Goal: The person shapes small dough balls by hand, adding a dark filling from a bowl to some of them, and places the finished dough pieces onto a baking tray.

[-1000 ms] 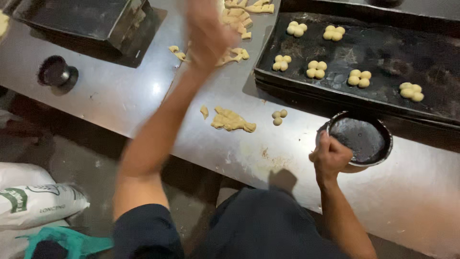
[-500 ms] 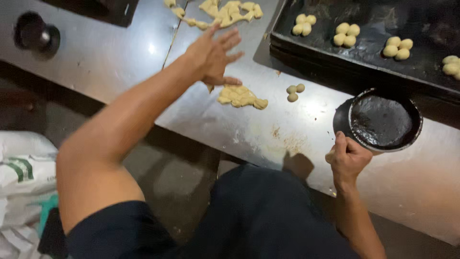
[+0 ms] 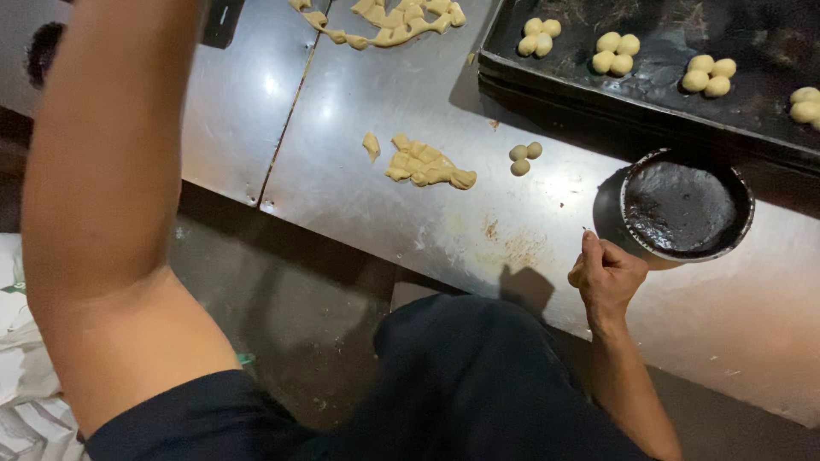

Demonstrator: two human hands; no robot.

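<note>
My left arm (image 3: 111,171) is raised across the left of the view and its hand is cut off by the top edge. My right hand (image 3: 608,275) is a closed fist at the front edge of the steel table (image 3: 384,230), with a pale bit of dough showing at its side. It rests just below-left of a round black pan (image 3: 683,258). A cluster of three small dough balls (image 3: 524,157) lies on the table to the left of the pan. Further left is a clump of cut dough pieces (image 3: 425,165).
A black baking tray (image 3: 598,102) at the back right holds clusters of dough balls (image 3: 617,53). More cut dough strips (image 3: 384,21) lie at the top. A dark round object (image 3: 38,51) sits far left. A white sack (image 3: 21,384) is on the floor.
My left hand lifted off the table near the dough pieces and rose out of view. The right fist stayed beside the round pan. The camera tilted down and closer.
</note>
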